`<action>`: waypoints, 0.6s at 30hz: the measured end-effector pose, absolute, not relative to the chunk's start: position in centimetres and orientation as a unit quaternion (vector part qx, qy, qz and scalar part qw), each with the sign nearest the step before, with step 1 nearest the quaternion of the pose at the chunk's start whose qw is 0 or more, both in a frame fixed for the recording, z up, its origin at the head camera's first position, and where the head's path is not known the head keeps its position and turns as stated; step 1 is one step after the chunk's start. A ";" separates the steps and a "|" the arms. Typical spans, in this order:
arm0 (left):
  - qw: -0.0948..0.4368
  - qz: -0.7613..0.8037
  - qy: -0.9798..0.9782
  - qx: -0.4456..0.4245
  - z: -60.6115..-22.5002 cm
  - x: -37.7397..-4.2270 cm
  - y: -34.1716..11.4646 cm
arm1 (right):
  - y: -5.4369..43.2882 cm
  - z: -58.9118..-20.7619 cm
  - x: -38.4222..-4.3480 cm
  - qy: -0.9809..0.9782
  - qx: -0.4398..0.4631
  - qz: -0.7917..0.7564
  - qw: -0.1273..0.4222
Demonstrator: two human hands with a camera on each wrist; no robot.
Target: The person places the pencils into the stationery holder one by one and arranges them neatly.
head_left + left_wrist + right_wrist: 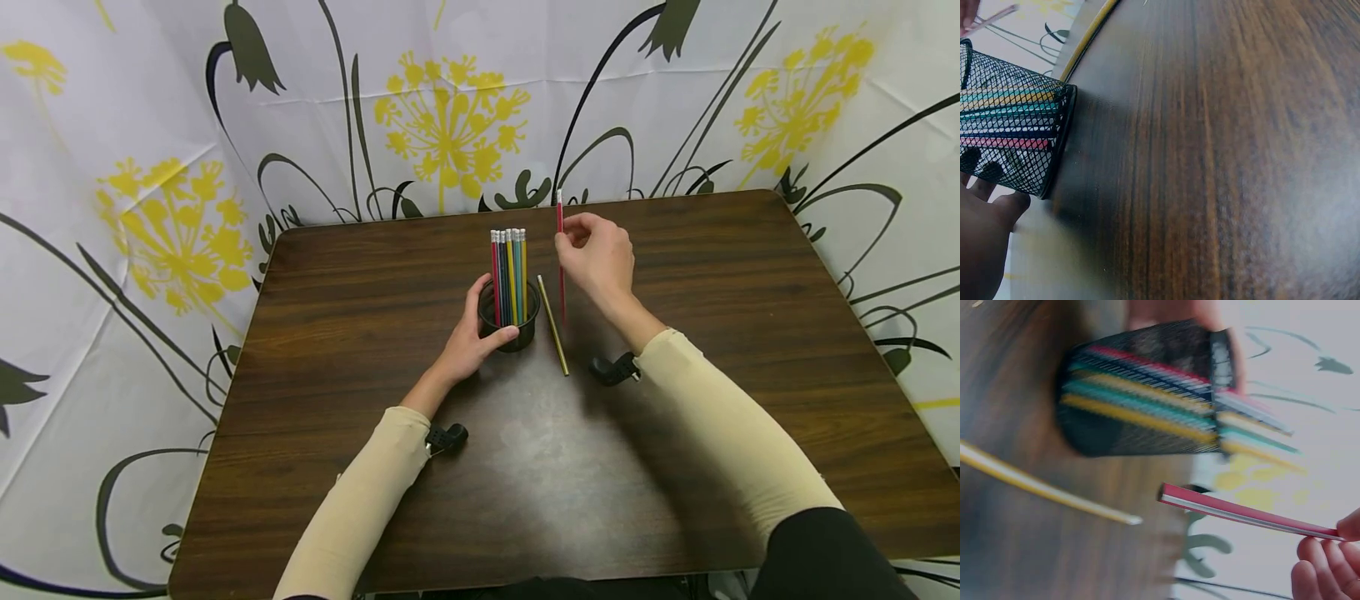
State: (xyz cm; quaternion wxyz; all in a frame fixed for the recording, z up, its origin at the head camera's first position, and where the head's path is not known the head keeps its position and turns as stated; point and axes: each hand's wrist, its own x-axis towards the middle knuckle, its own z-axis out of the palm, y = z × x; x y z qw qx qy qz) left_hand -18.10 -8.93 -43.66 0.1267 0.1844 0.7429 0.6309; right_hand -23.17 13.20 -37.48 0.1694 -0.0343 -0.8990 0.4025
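A black mesh pencil cup (1011, 164) holds several pencils (509, 275) in red, dark blue, yellow and teal, their eraser ends up. My left hand (467, 340) grips the cup from the left, thumb in front and fingers behind. To the right of the cup, my right hand (602, 257) pinches a red pencil (1241, 512) near its upper end and holds it upright in the air. In the right wrist view that pencil's lower end is apart from the cup. A yellow pencil (553, 327) lies on the table between the cup and my right hand.
The dark wooden table (360, 333) ends at a white curtain (315, 125) printed with yellow and grey plants. Black wrist cameras (613, 368) stick out from both sleeves, low over the tabletop.
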 end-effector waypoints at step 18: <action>0.134 0.630 0.741 0.189 -43.6 -18.1 -9.1 | 9.9 -35.8 -20.8 -0.823 0.100 0.517 0.212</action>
